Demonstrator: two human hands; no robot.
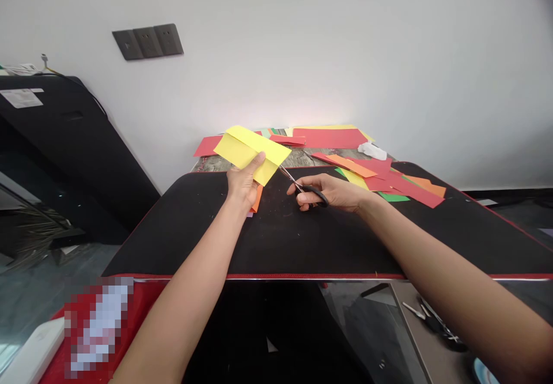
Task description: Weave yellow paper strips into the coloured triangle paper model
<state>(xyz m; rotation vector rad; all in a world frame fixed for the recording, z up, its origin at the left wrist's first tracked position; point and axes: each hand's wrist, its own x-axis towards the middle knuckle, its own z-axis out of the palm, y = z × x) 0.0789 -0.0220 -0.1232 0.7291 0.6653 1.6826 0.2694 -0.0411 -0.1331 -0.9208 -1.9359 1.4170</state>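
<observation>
A yellow sheet of paper (242,155), creased or folded along its length, is raised above the black mat. My left hand (243,185) pinches its lower edge, thumb on top. My right hand (322,191) grips a pair of scissors (318,195) by the black handles. The metal blades point up and left, meeting the paper's right edge near the crease; whether they have cut into it I cannot tell. Below my left hand an orange piece of paper (257,198) shows, partly hidden by the hand.
A black desk mat (276,246) with red edging covers the table. Red, orange, yellow and green paper strips (389,179) lie at the right. Red sheets (328,138) and a crumpled white tissue (372,151) sit at the back by the wall. A tall black case (56,142) stands left.
</observation>
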